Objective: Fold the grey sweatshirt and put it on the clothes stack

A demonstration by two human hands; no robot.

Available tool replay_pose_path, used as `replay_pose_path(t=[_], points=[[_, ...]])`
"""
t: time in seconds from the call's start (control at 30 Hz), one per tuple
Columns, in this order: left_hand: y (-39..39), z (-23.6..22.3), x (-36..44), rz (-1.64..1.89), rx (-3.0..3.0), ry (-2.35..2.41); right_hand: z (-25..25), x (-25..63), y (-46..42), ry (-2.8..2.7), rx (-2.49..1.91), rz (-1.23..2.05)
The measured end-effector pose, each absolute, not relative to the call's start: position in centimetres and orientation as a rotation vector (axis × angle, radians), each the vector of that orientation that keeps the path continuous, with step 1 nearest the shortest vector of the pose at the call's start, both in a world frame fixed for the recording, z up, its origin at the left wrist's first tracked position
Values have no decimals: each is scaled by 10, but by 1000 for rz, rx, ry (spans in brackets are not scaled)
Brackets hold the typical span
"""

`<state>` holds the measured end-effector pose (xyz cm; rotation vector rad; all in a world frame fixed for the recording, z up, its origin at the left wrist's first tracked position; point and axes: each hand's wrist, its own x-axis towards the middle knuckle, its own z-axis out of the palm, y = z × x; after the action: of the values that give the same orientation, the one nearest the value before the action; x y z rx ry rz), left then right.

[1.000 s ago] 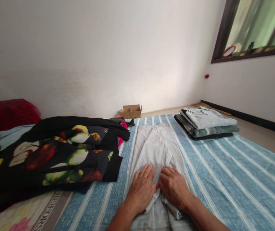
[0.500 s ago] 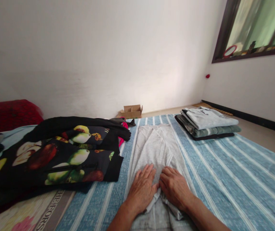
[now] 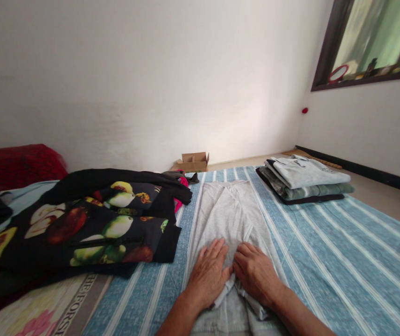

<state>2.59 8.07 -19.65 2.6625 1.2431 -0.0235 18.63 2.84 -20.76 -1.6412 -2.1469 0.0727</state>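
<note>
A light grey shirt (image 3: 226, 210) lies in a long narrow strip on the bed, its sides folded inward and its surface wrinkled. My left hand (image 3: 208, 268) rests palm down on its near left part, fingers stretched out and thumb pointing right. Beside it, my right hand (image 3: 257, 270) is on the shirt with fingers bent and close together over the cloth; its thumb is hidden. A small gap separates the two hands. Loose grey cloth shows below both wrists.
Left is a heap of clothes with a black fruit-print garment (image 3: 115, 233). A folded stack (image 3: 305, 179) sits right on the blue striped sheet (image 3: 329, 252). Beyond the bed stand a cardboard box (image 3: 194, 162) and a white wall (image 3: 150, 84). A red-covered bundle (image 3: 17, 165) lies far left.
The view has shifted slightly, so the surroundings sit a little further right. Both hands keep the same place on the grey shirt.
</note>
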Motion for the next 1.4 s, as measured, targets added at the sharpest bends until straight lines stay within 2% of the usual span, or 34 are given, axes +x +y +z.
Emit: replay_pose_path(t=[1.4], points=[[82, -201, 23, 54, 2688, 1221, -205, 186, 28, -2161, -1660, 38]])
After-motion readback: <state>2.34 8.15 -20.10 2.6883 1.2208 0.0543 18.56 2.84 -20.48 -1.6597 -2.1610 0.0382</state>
